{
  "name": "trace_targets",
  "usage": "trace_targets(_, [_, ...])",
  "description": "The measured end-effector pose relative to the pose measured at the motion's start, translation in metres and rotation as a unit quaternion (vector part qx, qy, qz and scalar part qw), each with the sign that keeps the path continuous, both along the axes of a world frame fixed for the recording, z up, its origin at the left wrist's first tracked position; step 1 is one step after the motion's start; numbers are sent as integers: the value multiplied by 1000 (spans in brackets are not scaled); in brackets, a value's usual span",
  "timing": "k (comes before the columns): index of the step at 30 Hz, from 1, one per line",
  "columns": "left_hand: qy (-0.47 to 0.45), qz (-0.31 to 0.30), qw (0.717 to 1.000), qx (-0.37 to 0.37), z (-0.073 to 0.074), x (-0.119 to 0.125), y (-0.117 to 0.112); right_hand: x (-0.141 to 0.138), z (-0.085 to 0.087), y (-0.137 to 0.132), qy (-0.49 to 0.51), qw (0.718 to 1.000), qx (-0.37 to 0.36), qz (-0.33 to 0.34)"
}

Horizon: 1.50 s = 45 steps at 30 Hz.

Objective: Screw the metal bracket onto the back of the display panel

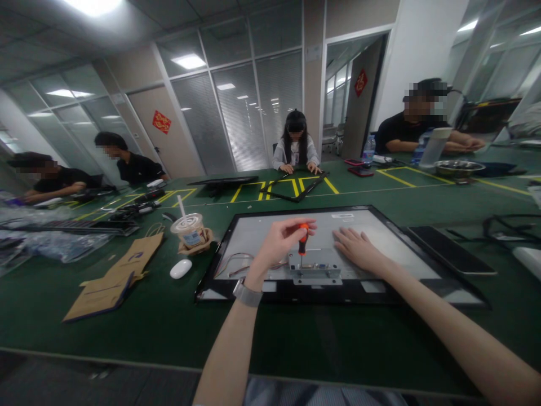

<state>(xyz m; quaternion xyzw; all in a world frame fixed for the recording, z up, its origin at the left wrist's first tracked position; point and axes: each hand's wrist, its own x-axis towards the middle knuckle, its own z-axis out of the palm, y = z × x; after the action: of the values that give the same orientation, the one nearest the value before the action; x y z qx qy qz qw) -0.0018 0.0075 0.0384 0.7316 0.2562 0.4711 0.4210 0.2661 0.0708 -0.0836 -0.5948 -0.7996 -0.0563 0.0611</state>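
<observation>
My left hand (287, 237), with a watch (247, 293) on its wrist, has its fingers closed round the top of an orange and black screwdriver (303, 246). The screwdriver stands upright, its tip down at a metal bracket (315, 272) with a circuit board and ports. That bracket sits on the back of a flat display panel (262, 231) with a black frame, which lies on the table. Thin cables (239, 265) run over the panel to the left of the bracket. Flat on the panel's right half rests my right hand (359, 249), fingers spread and holding nothing.
Left of the panel are a lidded drink cup (186, 225), a white mouse (181, 269) and a brown paper bag (122, 273). A dark flat slab (450, 250) and black cables (499, 228) lie to the right. Across the green table (169, 327), a person handles a black frame (296, 197).
</observation>
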Motion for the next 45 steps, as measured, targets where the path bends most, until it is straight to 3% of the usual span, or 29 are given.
trace_targets(6, [24, 45, 997, 62, 1, 3, -2, 0, 0, 0, -7, 1000, 9, 4])
trace_targets(9, [35, 35, 996, 71, 3, 0, -1, 0, 0, 0, -8, 1000, 12, 11])
trace_targets(15, [3, -64, 998, -16, 3, -6, 0, 0, 0, 0, -2, 1000, 11, 9])
trace_targets(26, [38, -10, 998, 41, 4, -6, -1, -3, 6, -3, -14, 1000, -12, -3])
trace_targets(33, [18, -74, 996, -39, 6, -13, -1, -4, 8, -5, -7, 1000, -9, 1])
trace_targets(41, [22, -23, 999, 13, 4, -9, 2, -3, 6, -4, -16, 1000, -5, 2])
trace_targets(45, [5, -75, 997, -24, 3, -12, 3, -1, 3, -2, -16, 1000, 7, 1])
